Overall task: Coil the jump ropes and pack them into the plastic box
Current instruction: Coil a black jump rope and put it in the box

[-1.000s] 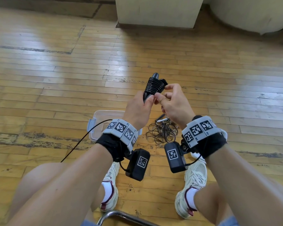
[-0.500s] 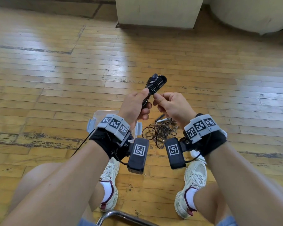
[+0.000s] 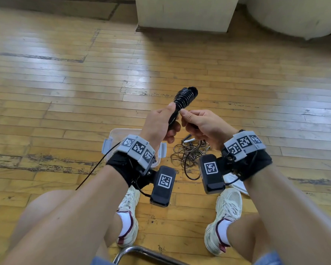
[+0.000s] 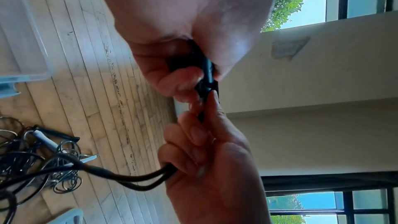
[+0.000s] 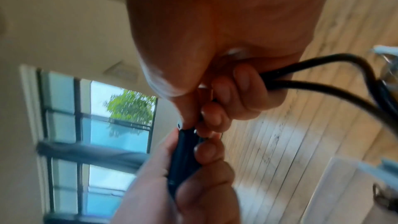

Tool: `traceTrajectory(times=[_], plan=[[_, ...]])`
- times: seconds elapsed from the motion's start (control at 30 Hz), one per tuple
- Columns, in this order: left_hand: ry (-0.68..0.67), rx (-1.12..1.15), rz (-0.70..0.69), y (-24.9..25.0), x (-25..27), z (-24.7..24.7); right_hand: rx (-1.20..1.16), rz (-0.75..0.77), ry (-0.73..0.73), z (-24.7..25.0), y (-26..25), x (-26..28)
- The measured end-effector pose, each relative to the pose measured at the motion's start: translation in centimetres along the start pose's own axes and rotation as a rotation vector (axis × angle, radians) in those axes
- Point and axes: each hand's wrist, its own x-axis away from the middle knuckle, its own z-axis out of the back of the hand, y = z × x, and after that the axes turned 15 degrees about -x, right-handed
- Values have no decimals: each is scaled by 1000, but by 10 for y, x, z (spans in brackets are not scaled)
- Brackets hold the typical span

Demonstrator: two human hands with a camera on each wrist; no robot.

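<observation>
Currently: winding black cord (image 4: 137, 179) around jump rope handles (image 3: 183, 101), held raised above the plastic box (image 3: 113, 136). Left hand (image 3: 159, 123) gripping the handles low down, fingers (image 4: 178, 83) curling round them, tight turns of cord already sitting on the upper part. Right hand (image 3: 203, 125) just beside the handles, thumb and forefinger pinching the cord at the wrap, remaining fingers (image 5: 239, 89) closing round two trailing strands.

Handling, as judged: cord looking thin, limp and springy, likely wanting to loosen if tension drops; handles rigid and light, smooth enough to twist in the palm. Best hold seeming to be the bare lower handle section, keeping the free end pinched close to the last turn.

Surroundings, relative to the box: lying on the wooden floor (image 3: 65, 88), partly hidden under the left wrist; contents not discernible. Tangled pile of further ropes (image 3: 187, 155) sitting on the floor just right of it. Loose strands dangling toward that pile, possibly snagging there. Both feet resting nearer the wearer than the box.
</observation>
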Motion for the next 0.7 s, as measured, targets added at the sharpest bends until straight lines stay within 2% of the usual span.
traceTrajectory(times=[0.1,0.2,0.3,0.4,0.5,0.57,0.63,0.7], plan=[[-63,48,32,2,2,1,6,-6,129,0,4,-4],[-170,112,53,3,4,2,-83,29,238,-3,8,-6],[-241,152,61,4,4,3,-221,41,217,-2,8,-6],[-237,85,84,5,4,1,-257,70,215,0,9,-5],[-88,-145,67,3,0,-1,-196,101,325,1,14,-7],[17,-439,-67,-3,-4,-1,-123,152,401,0,20,-10],[48,-773,-202,-9,-6,-3,-78,213,457,-1,23,-12],[74,-984,-240,-16,-3,-9,-40,238,504,-2,26,-15]])
